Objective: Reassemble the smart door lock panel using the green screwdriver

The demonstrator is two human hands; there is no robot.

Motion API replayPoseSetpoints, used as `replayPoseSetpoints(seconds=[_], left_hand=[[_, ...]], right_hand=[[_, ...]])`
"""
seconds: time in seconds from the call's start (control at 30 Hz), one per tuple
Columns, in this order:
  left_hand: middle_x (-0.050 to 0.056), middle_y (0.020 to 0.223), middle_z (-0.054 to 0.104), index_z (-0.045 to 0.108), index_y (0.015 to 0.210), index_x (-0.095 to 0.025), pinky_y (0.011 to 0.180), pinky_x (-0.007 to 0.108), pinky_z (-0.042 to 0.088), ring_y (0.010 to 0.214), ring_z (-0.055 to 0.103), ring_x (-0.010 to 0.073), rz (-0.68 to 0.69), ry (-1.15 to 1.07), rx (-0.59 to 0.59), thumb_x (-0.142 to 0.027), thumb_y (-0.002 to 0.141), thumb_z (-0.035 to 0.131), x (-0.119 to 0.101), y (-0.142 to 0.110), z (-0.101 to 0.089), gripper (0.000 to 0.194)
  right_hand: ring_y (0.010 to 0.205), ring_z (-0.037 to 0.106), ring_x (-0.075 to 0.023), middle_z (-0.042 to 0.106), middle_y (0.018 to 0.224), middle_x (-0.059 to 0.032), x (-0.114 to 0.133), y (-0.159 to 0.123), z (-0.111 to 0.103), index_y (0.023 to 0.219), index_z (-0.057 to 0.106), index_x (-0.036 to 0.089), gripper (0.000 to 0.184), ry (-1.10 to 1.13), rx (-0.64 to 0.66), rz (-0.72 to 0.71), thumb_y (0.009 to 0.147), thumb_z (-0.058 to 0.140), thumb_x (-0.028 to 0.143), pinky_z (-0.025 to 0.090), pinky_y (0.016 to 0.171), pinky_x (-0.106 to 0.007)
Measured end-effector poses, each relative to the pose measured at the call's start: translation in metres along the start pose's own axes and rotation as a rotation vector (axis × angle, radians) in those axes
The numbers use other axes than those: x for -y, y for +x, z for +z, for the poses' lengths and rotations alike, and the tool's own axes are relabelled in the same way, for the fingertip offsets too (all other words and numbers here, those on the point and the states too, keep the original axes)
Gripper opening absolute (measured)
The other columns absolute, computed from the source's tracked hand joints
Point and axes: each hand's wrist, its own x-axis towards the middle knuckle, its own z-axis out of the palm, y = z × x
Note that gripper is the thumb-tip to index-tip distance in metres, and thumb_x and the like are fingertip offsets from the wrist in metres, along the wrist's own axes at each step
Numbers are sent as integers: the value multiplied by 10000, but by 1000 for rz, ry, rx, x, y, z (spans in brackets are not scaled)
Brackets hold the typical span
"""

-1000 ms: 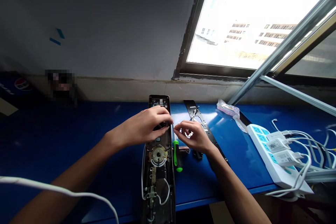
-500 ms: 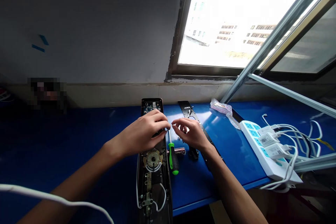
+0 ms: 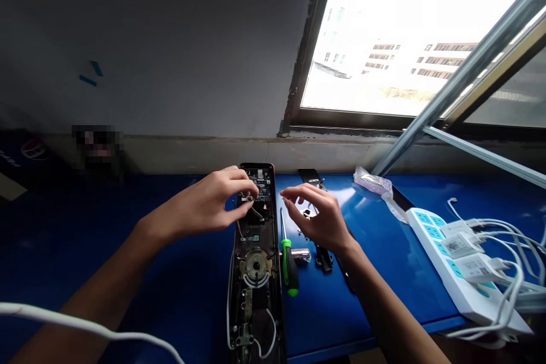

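Observation:
A long dark device housing (image 3: 267,239) lies lengthwise in front of me, opened up, with a circuit board (image 3: 263,189), thin wires and a round speaker-like part (image 3: 256,265) inside. My left hand (image 3: 213,199) reaches over its far end. Thumb and forefinger curl into a pinch by the board and thin wires; what is between the tips is not clear. To the right of the housing, my right hand (image 3: 315,213) hovers above the table, its thumb and forefinger pinched around something tiny. Below its fingertips lies a green-and-black screwdriver (image 3: 290,270), next to the housing.
A long black panel (image 3: 311,175) with loose parts lies behind my right hand. A wrapped cylinder (image 3: 301,255) sits by the screwdriver. At right are a plastic packet (image 3: 375,183) and a white power strip (image 3: 456,273) with chargers and cables. A white cable (image 3: 85,324) crosses the lower left.
My hands, nearly touching at the housing's right edge before, are now apart. The left has shifted leftward over the board, uncovering more of it. The camera view swung right, then back.

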Motion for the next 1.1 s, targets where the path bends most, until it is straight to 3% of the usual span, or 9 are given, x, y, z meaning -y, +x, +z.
replayPoseSetpoints(seconds=[0.17,0.3,0.37,0.47,0.63,0.7,0.77,0.97,1.1], left_hand=[[45,1078,678,751,1116,-265,843,317,551,959,657,194,-32,28,57,-288,976,640,11,-5,-6,181],[51,1058,686,737,1112,-232,839,326,555,964,652,201,-3,30,13,-231,962,629,14,-5,-8,184],[62,1067,691,730,1099,-216,857,341,560,999,644,214,18,37,-59,-221,969,619,12,-4,-6,170],[88,1114,695,725,1091,-200,924,373,567,1130,606,249,103,35,-165,-201,986,614,4,3,7,153],[125,1215,693,731,1101,-179,1069,479,549,1324,514,313,244,62,-130,-179,1016,591,-11,19,37,164],[129,1238,690,731,1106,-178,1103,515,532,1366,486,330,262,93,-121,-175,1022,580,-13,21,46,173],[128,1252,685,733,1106,-178,1125,531,518,1383,477,335,265,114,-106,-174,1027,567,-13,22,51,183],[121,1263,680,741,1091,-195,1153,545,501,1403,468,336,260,133,-88,-187,1025,574,-11,22,57,180],[118,1267,675,740,1086,-199,1135,509,516,1406,463,322,252,103,-101,-188,1024,578,-10,23,50,174]], right_hand=[[754,656,-120,762,880,12,24,56,-7,1073,769,261,233,-45,468,-30,926,633,141,497,701,-266],[699,639,-118,768,840,9,22,81,-16,999,767,246,210,-149,448,11,904,620,131,473,657,-268],[671,630,-120,758,806,12,14,82,-22,929,759,245,195,-218,463,62,868,631,111,464,622,-269],[604,626,-121,756,761,15,-10,75,-27,849,773,256,222,-323,661,210,774,712,56,454,565,-269],[608,671,-157,756,749,-1,-57,61,-12,807,787,251,258,-370,885,404,632,942,142,494,540,-273],[743,721,-200,772,903,-46,-70,58,-2,931,779,220,237,-385,987,489,745,916,272,584,659,-322],[1098,694,-223,675,1310,-95,-78,57,6,1274,658,212,318,-386,1065,553,1006,663,383,609,933,-425],[1154,675,-233,648,1368,-97,-83,56,17,1299,648,230,322,-331,1054,604,1017,645,385,595,975,-439],[1084,703,-230,688,1289,-95,-75,59,8,1258,666,198,320,-257,995,571,996,677,382,614,921,-428]])
